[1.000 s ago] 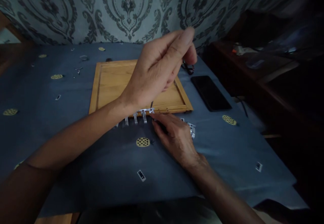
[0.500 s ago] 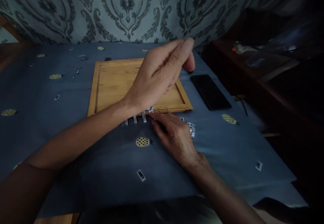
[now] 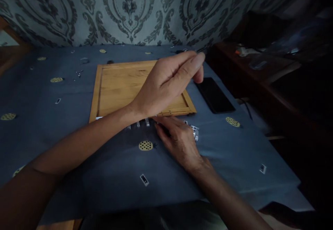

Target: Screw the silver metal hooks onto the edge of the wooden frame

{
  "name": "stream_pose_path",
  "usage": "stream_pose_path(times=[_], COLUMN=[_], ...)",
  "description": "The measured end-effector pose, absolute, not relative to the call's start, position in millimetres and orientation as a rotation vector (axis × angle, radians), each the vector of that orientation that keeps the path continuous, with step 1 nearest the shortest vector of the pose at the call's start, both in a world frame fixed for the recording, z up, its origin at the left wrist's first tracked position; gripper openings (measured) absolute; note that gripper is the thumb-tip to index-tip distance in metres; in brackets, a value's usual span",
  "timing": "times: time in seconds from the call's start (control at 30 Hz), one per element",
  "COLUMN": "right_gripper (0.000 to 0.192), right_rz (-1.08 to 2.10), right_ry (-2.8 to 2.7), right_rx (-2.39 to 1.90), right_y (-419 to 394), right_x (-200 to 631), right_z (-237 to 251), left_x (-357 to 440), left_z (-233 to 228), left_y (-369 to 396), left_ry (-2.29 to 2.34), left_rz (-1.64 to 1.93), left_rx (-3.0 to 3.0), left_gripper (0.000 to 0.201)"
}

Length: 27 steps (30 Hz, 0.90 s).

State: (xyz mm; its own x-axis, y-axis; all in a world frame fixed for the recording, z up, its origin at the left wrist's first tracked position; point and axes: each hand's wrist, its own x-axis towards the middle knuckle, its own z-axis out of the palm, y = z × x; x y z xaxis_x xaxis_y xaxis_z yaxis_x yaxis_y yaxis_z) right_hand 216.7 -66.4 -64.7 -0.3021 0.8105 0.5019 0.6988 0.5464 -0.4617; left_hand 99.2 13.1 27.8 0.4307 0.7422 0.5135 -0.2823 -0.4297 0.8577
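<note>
Several small silvery metal clips [image 3: 142, 122] stood in a row along the near edge of the shallow square wooden tray [image 3: 117, 84] at the frame's centre, on the blue spotted cloth surface [image 3: 52, 133]; more loose clips [image 3: 194, 131] lay right of them, so we judged the row partly done. Our right hand [image 3: 179, 140] lay flat, fingers pressing the row's end. Our left hand [image 3: 169, 81] hovered above the tray, fingers pinched, though we could not tell on what. Since the earlier frame it had sunk lower, toward the black phone [image 3: 214, 95].
</note>
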Motion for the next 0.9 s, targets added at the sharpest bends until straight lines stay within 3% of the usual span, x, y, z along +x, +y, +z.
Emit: stream_pose_path(times=[0.53, 0.77, 0.9], right_gripper=[0.023, 0.022, 0.023], right_rz=[0.204, 0.228, 0.209], right_ry=[-2.098, -2.075, -2.073], right_rx=[-1.224, -1.222, -1.249], right_y=[-67.0, -66.8, -66.8], right_x=[218.0, 217.6, 217.5], right_z=[-64.7, -66.2, -67.6], left_x=[94.0, 86.6, 78.7], left_z=[27.3, 51.2, 71.9], left_y=[25.7, 16.7, 7.7], left_ry=[0.346, 0.809, 0.786], left_rz=[1.068, 1.171, 1.291], left_rx=[1.539, 1.616, 1.591], left_gripper=[0.038, 0.046, 0.051])
